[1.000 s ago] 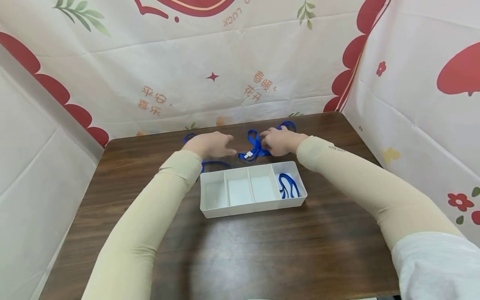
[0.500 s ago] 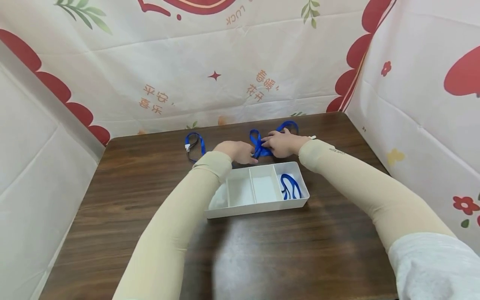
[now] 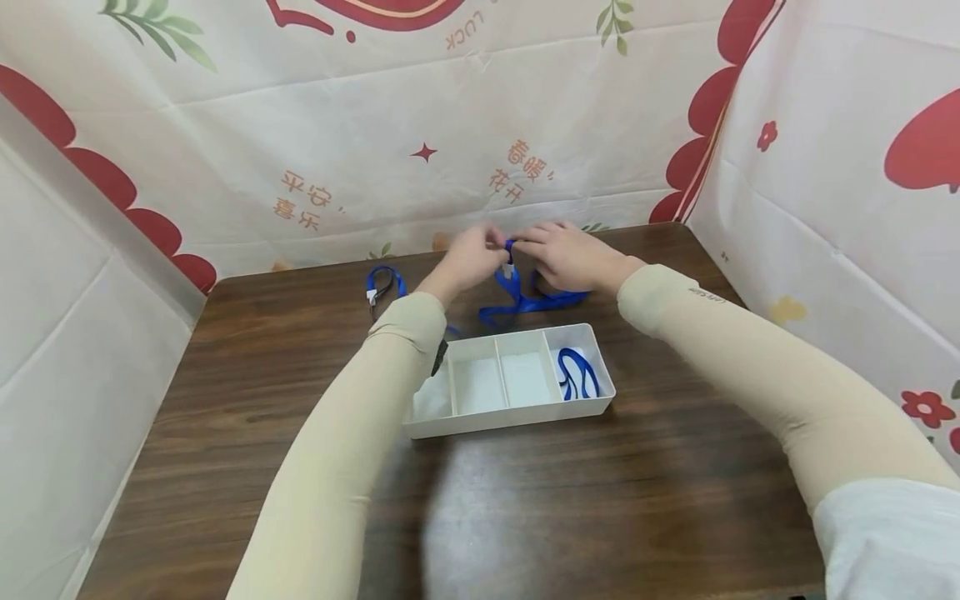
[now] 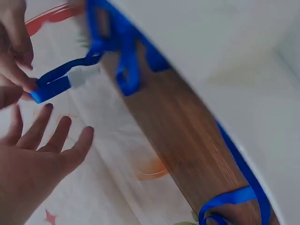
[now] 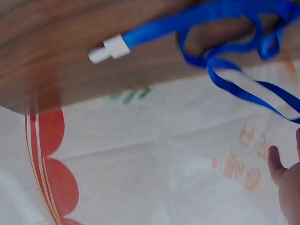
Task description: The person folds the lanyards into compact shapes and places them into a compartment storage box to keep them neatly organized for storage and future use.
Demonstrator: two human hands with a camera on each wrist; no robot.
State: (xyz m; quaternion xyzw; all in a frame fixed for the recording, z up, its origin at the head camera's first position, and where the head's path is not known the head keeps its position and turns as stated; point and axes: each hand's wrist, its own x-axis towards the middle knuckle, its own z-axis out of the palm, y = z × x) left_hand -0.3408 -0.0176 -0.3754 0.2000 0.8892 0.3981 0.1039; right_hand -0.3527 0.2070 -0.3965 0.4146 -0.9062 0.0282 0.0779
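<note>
Over the table's back edge, a blue lanyard [image 3: 507,280] with a white plastic clip [image 4: 80,77] is lifted by its folded end. My right hand [image 3: 570,254] pinches that end with its fingertips. Close beside it is my left hand [image 3: 471,257], slightly blurred; in the left wrist view its fingers [image 4: 65,126] are spread, the tips just short of the blue loop. Tangled blue straps [image 3: 531,306] lie beneath the hands. In the right wrist view, a strap with a white clip [image 5: 117,46] rests on the wood.
A white divided tray [image 3: 517,410] stands in front of the hands, with a coiled blue lanyard [image 3: 577,371] in its right-end compartment. Another blue lanyard [image 3: 388,273] lies back left. Patterned cloth [image 3: 315,108] hangs behind the brown table [image 3: 300,333].
My left hand has moved from the left to the blue straps, then up beside my right hand. One lanyard end has risen from the table; both hands are now farther back.
</note>
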